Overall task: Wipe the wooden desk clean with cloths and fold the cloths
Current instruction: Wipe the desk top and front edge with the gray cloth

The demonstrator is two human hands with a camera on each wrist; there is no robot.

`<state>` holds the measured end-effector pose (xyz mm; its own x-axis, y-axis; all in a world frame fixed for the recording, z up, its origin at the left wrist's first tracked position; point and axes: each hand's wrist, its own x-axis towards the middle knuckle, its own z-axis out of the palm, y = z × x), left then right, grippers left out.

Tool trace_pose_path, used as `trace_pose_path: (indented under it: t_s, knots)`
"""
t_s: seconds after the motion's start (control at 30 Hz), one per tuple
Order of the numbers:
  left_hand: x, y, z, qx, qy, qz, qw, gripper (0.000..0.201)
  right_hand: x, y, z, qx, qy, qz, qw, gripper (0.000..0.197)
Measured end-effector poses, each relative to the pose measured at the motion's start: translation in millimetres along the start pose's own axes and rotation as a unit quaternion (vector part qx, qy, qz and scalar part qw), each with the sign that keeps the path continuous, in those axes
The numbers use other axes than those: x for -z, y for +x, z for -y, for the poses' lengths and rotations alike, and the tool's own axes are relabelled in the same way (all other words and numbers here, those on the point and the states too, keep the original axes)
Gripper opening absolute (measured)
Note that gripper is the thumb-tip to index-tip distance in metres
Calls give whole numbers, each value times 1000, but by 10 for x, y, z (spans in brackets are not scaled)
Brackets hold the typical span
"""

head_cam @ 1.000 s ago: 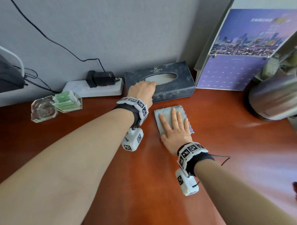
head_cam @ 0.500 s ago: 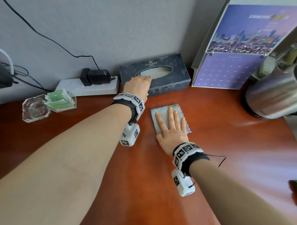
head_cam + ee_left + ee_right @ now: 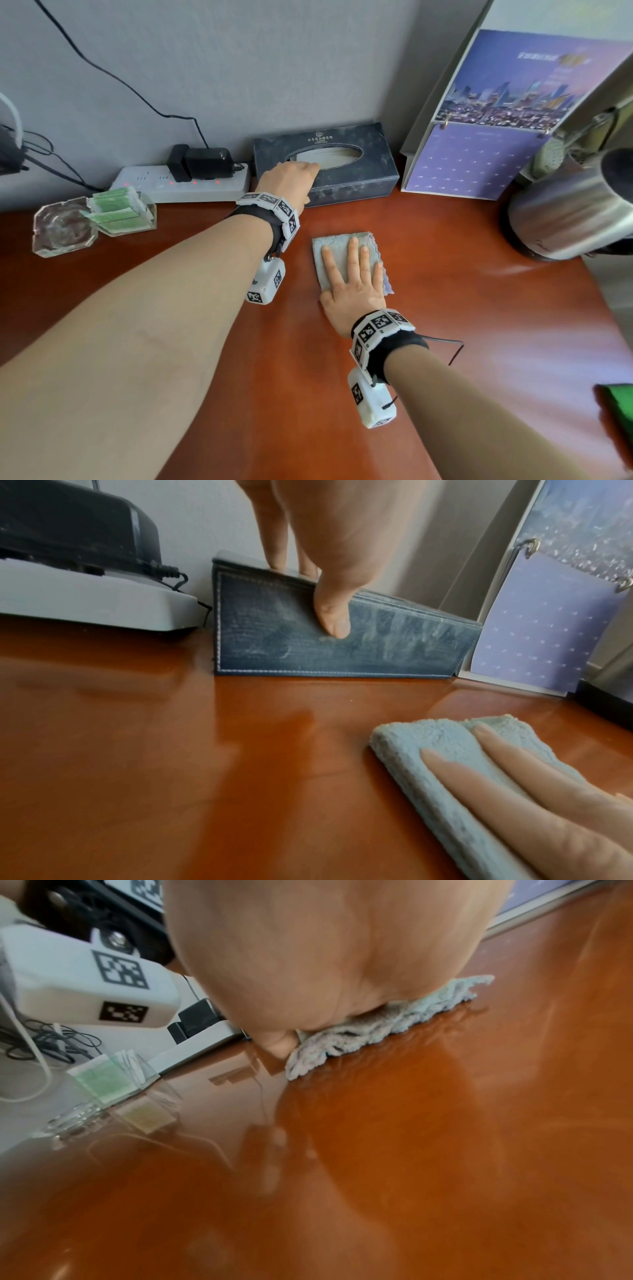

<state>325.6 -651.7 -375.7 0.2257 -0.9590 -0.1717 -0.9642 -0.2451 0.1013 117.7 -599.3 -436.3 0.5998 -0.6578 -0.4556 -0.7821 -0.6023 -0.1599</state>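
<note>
A folded light-blue cloth (image 3: 337,251) lies on the reddish wooden desk (image 3: 479,308), a little in front of a dark blue tissue box (image 3: 359,171). My right hand (image 3: 352,281) presses flat on the cloth with straight, spread fingers (image 3: 514,772). The left wrist view shows the cloth (image 3: 428,737) folded double; in the right wrist view its edge (image 3: 394,1023) pokes out under the palm. My left hand (image 3: 287,178) grips the near left part of the tissue box (image 3: 377,647), thumb (image 3: 330,610) on the front face and fingers over the top.
A white power strip (image 3: 185,183) with a black adapter runs along the wall. A glass ashtray (image 3: 61,229) and a clear holder of green packets (image 3: 120,212) stand at left. A purple calendar (image 3: 479,154) and steel kettle (image 3: 575,205) stand at right, something green (image 3: 616,404) at the right edge.
My right hand has drawn the cloth a little toward me, widening the gap to the tissue box. The left hand has stayed on the box.
</note>
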Motion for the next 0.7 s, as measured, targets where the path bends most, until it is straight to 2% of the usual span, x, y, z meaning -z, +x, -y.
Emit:
trace_pose_path:
  t_s: [0.1, 0.23, 0.37, 0.47, 0.57, 0.7]
  knots:
    - [-30, -21, 13, -4, -10, -9, 1000, 56, -13, -4, 1, -1, -5, 0, 1000, 71]
    - [-154, -237, 48, -11, -16, -69, 997, 72, -4, 7, -3, -9, -6, 2, 1000, 72]
    - [-397, -839, 131, 16, -20, -121, 992, 59, 28, 2, -9, -9, -8, 23, 1000, 72]
    - [-545, -1401, 405, 43, -1, -102, 994, 52, 59, 7, -46, -1, -9, 29, 1000, 72]
    - [-612, -1910, 783, 101, 26, -65, 992, 53, 85, 27, 23, -12, -11, 27, 1000, 72]
    - [-689, -2383, 1023, 228, 36, 59, 971, 74, 96, 162, 335, -31, 3, 6, 999, 74]
